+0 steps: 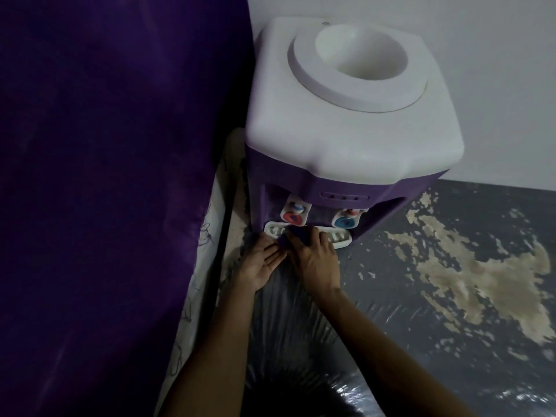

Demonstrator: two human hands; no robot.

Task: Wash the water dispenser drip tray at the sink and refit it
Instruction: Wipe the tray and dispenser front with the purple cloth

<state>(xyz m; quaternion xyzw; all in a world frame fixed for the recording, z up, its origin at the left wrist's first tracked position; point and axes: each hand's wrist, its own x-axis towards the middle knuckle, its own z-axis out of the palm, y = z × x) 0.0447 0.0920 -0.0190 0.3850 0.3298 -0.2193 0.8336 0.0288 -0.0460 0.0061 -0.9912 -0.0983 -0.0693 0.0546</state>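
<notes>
Biggest thing in shot is the dark purple curtain (99, 176) hanging down the whole left side, pretty much crowding the corner. Next to it, tucked against the pale wall, sits the white-topped purple plastic water dispenser (346, 115), with no bottle in its round well on top. It stands on a worn grey floor (451, 266) with big patches where the coating has peeled to beige. Under the purple front are two white taps, the red-capped tap (293, 216) on the left and the blue-capped tap (346, 221) on the right.

Right below those is the white slotted plastic drip tray (340, 237), seated in its recess at the base of the dispenser, so it's sitting where the drips land. Both hands are down on it. The left hand (261, 260) lies flat with fingers fairly straight at the tray's left front edge. The right hand (313, 257) has its fingers curled over the tray's middle, gripping it. Can't tell from this alone whether it's coming out or being pushed home, and no sink is in view.
</notes>
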